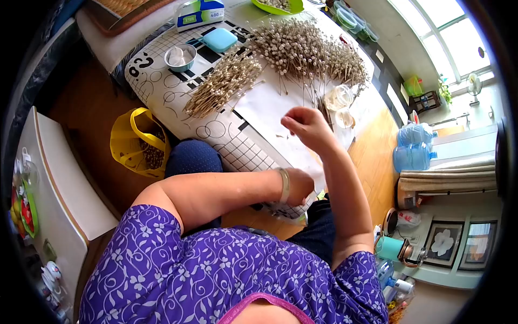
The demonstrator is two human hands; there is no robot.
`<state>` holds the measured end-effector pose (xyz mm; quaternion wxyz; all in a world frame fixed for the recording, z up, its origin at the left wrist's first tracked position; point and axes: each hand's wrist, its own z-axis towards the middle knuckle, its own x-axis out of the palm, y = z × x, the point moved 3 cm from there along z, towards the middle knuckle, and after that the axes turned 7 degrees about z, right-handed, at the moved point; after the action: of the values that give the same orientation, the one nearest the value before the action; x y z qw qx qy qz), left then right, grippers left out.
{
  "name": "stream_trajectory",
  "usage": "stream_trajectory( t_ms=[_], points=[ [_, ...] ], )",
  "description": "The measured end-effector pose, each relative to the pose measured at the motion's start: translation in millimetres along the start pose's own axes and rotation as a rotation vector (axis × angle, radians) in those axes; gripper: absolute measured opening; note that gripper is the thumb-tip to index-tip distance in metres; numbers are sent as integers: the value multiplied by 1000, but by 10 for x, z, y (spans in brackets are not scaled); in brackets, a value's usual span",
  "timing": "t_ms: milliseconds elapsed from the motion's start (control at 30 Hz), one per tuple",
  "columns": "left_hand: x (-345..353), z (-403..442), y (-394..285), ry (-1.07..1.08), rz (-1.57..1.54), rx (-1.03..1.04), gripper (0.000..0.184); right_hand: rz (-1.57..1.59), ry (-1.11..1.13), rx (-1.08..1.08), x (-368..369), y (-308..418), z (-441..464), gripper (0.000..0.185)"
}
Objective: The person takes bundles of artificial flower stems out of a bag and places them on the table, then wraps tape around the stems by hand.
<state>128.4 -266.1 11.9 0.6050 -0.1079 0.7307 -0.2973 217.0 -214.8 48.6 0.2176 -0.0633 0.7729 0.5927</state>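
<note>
My right hand (308,127) is raised over the white sheet on the table, its fingertips pinched together; anything between them is too small to make out. Lower down, at the near table edge, my left hand (300,187) is curled closed, and its grip is hidden. A large heap of dried stems with round pale heads (302,48) lies beyond the hands. To its left rests a smaller bundle of stems (224,83). Right of my right hand are clear round containers (340,97).
The patterned tablecloth (216,129) carries a metal bowl (181,56) with white contents, a light-blue case (219,40), a tissue pack (198,15) and a green tray (278,6). A yellow bag (128,141) stands left of my knee. Large water bottles (413,157) are at the right.
</note>
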Motion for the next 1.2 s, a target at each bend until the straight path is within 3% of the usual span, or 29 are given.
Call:
stream_trajectory(
  t_ms=[167,233,333,467,600,700,767,900,1067,1133,1200],
  points=[
    [-34,-16,29,28,-31,9,19,-420,-394,-24,-182,-336,709,21],
    [-71,-1,58,-10,-20,10,20,-457,-387,9,-170,-262,834,23],
    [-121,-42,80,-63,-60,3,27,-810,-392,142,-84,-153,935,25],
    [-148,-79,91,-87,-62,-18,24,-837,-411,87,-102,-268,1015,25],
    [-153,-60,100,-17,-11,-45,19,-209,-329,-59,-187,-308,856,19],
    [-112,-37,130,-64,65,4,16,-208,-349,-16,-165,-35,254,20],
    [-324,-164,144,-62,39,-118,15,-63,-324,-27,-201,-187,-83,20],
    [-616,-403,563,-332,9,-324,15,165,-288,81,-195,-486,-607,16],
    [-844,-899,968,-340,211,-810,20,387,-144,172,-32,-629,-685,15],
    [-852,-1015,1093,-306,248,-925,20,343,-129,167,19,-664,-710,16],
    [-838,-1051,1201,-449,391,-966,20,206,-77,158,38,-737,-768,17]
  ],
)
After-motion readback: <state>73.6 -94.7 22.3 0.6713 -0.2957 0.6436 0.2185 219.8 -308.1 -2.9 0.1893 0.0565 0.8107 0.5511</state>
